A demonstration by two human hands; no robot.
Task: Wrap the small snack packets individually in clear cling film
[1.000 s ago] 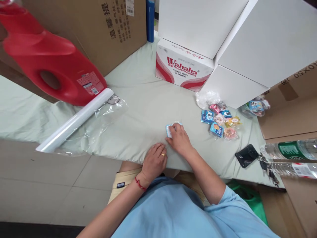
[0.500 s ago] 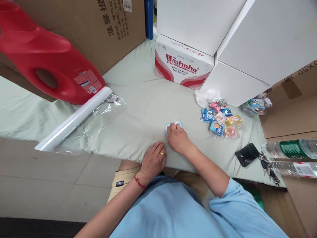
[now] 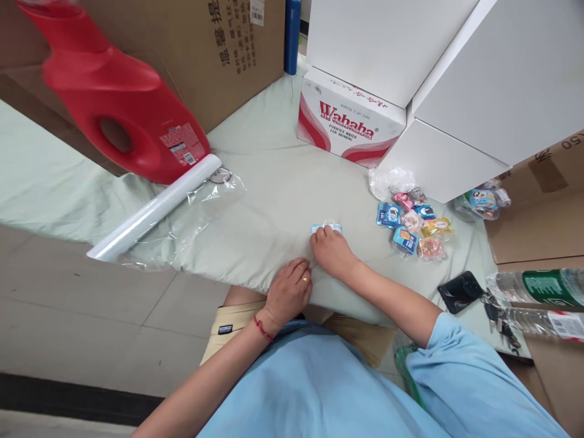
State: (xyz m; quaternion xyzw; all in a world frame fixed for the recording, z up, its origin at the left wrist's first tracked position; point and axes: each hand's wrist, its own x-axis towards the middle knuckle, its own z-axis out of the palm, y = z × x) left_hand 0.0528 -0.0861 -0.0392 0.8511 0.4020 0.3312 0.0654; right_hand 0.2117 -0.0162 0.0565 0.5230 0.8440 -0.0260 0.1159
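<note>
On the pale green cloth, a small light-blue packet (image 3: 335,227) lies mostly covered by my right hand (image 3: 334,250). The fingers of that hand are bent and closed on its near side; the packet's far edge shows beyond the knuckles. My left hand (image 3: 288,291), with a ring on one finger, rests palm down at the cloth's front edge, just left of my right hand. Its fingers are laid out side by side and nothing shows in them. To the right lies a cluster of wrapped snacks, among them a blue packet (image 3: 405,240) and a yellow one (image 3: 437,227).
A red jug (image 3: 150,115) and a plastic film roll (image 3: 155,208) lie at left. Behind stand a Wahaha carton (image 3: 349,125) and white boxes. At right are a black phone-like item (image 3: 460,292), keys (image 3: 500,319), clear bottles (image 3: 547,287) and a bag of snacks (image 3: 483,201).
The view has shifted, so things on the table appear further right. My right fingers are curled more over the light-blue packet, and less of it shows. My left hand stays at the edge.
</note>
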